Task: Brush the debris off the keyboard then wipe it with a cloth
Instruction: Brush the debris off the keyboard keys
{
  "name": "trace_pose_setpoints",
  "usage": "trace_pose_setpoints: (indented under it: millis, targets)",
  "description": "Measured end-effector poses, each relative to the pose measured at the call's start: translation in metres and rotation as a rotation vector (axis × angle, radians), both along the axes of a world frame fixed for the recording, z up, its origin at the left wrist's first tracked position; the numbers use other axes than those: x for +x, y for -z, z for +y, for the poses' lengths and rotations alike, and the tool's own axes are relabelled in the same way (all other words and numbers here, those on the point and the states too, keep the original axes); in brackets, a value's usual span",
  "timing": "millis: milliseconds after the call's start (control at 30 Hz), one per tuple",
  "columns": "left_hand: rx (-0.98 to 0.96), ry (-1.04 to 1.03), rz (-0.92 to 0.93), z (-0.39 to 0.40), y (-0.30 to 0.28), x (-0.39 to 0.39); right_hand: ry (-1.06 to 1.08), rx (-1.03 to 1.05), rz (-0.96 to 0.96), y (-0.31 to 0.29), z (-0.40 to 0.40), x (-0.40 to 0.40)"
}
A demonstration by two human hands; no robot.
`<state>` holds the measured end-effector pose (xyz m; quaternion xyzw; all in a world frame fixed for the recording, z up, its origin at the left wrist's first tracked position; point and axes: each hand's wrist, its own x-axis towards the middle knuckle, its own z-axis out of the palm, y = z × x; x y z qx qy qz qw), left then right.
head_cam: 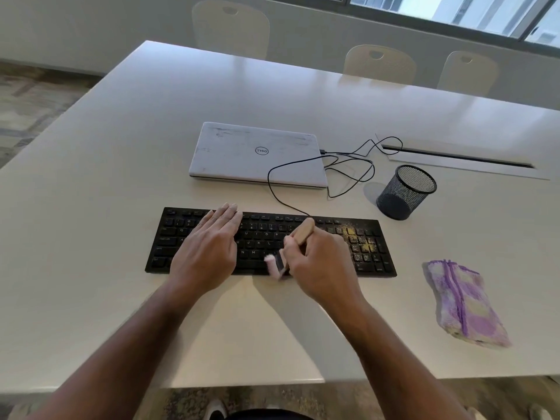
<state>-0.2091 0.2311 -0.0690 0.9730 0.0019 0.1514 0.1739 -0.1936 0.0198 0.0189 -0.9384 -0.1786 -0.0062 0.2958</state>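
Mesh cup (405, 192) upright beside keyboard (368, 256), contents not discernible.

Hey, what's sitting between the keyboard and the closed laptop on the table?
Only the thin black cable crosses that strip, looping from the keyboard toward the laptop; the rest is bare white table, seen in the head view.

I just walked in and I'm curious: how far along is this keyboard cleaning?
Early to midway. The letter keys of the keyboard look mostly free of crumbs. The right hand grips a brush at the front edge while the left hand lies flat on the keys. Yellow debris is still on the number pad, and the purple cloth lies unused on the table.
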Motion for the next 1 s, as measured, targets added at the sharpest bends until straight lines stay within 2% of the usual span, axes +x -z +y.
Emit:
trace_pose_setpoints:
  millis: [67,233,367,533,767,900,1000]
  targets:
    - [-0.004,0.002,0.001,0.000,0.000,0.000,-0.014,-0.036,0.025,-0.002,-0.003,-0.002]
    - [-0.004,0.008,0.003,0.000,0.000,0.000,0.016,0.173,0.008,-0.002,-0.004,0.002]
    - [-0.010,0.009,0.002,0.000,-0.001,0.000,-0.005,0.039,0.074,0.001,-0.009,0.003]
    - [-0.009,0.008,0.000,0.000,0.000,-0.001,0.071,0.208,0.011,-0.003,-0.018,0.011]
    - [-0.010,0.010,-0.003,0.000,-0.001,-0.001,-0.008,0.040,0.097,-0.001,-0.017,0.007]
    - [-0.008,0.008,-0.004,0.000,0.001,0.001,-0.020,0.243,0.119,-0.010,-0.019,0.009]
    - [-0.011,0.010,-0.004,0.000,0.001,0.001,-0.213,0.276,0.208,-0.016,-0.012,0.011]
